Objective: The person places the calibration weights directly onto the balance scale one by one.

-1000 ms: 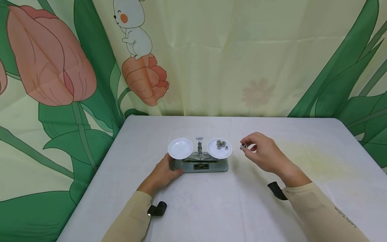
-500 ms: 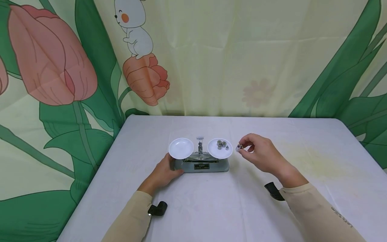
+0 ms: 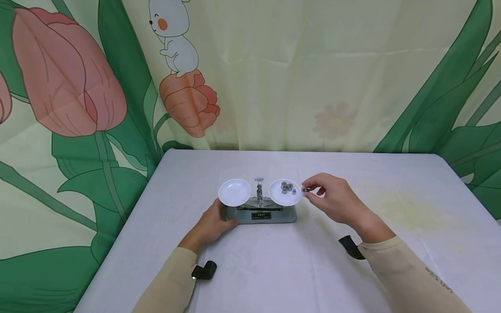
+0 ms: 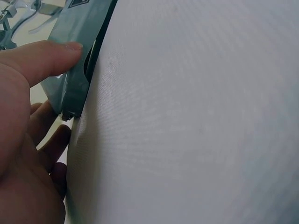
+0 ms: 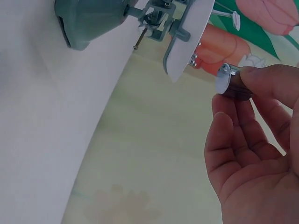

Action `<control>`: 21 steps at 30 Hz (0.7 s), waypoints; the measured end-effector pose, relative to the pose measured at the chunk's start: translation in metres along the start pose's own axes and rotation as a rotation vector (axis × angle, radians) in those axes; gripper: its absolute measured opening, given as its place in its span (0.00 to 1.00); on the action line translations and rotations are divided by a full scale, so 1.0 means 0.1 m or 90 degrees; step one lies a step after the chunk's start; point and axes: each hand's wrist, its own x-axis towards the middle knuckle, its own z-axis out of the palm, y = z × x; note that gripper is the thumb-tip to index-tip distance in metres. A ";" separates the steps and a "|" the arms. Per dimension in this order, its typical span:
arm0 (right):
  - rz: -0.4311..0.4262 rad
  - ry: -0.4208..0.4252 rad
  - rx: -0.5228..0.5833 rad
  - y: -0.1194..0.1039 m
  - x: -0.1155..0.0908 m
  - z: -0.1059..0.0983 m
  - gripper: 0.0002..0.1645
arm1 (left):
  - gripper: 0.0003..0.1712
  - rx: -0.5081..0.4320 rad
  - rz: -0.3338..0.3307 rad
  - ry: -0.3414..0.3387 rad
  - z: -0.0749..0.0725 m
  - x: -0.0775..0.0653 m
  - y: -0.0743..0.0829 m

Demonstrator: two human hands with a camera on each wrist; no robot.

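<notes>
A table balance with a grey-green base [image 3: 270,217] stands on the table. Its left white pan [image 3: 235,192] is bare; several small metal weights [image 3: 284,188] sit on the right white pan [image 3: 285,201]. My left hand [image 3: 211,222] grips the left end of the base, the thumb [image 4: 51,59] on the front face and fingers round the back. With thumb and fingertips my right hand [image 3: 337,201] pinches a shiny cylindrical weight [image 5: 231,83], right at the outer rim of the right pan. In the right wrist view it is tilted, its flat end facing the pan.
A white cloth covers the table [image 3: 266,269], and its far edge meets a printed curtain [image 3: 274,87] with tulips and a rabbit. Black wrist cameras [image 3: 204,270] are strapped at both beige sleeves [image 3: 168,282].
My right hand has moved left with the weight, from a short way off to the right pan's rim. The left hand stays on the base, and the balance has not moved.
</notes>
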 end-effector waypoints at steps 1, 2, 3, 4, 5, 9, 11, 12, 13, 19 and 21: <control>-0.008 0.003 0.001 -0.01 0.01 0.01 0.12 | 0.50 0.000 0.000 0.000 0.00 0.00 0.00; -0.016 0.005 0.000 -0.02 0.01 0.01 0.12 | 0.50 0.001 -0.001 0.001 0.00 0.00 0.00; -0.022 0.006 0.001 -0.03 0.02 0.02 0.12 | 0.50 0.001 -0.002 0.001 0.00 0.00 0.01; -0.026 0.007 0.001 -0.04 0.03 0.03 0.12 | 0.50 0.001 -0.002 0.001 0.00 0.00 0.00; -0.031 0.008 0.003 -0.05 0.04 0.04 0.12 | 0.50 0.002 -0.002 0.001 0.00 0.00 0.00; -0.052 0.007 0.013 -0.10 0.08 0.07 0.12 | 0.51 -0.002 -0.001 0.000 0.00 0.00 -0.02; -0.064 0.006 0.022 -0.14 0.11 0.09 0.11 | 0.51 -0.004 -0.001 0.000 0.00 0.00 -0.02; -0.067 0.006 0.024 -0.16 0.12 0.10 0.11 | 0.51 -0.006 -0.001 0.001 0.00 0.00 -0.02; -0.070 0.005 0.030 -0.18 0.14 0.12 0.11 | 0.51 -0.007 -0.003 0.000 0.00 0.00 -0.02; -0.094 -0.001 0.069 -0.29 0.21 0.23 0.11 | 0.51 -0.013 0.001 -0.001 0.00 0.00 -0.02; -0.103 -0.006 0.076 -0.34 0.23 0.27 0.11 | 0.50 -0.017 0.006 -0.001 -0.01 0.00 -0.02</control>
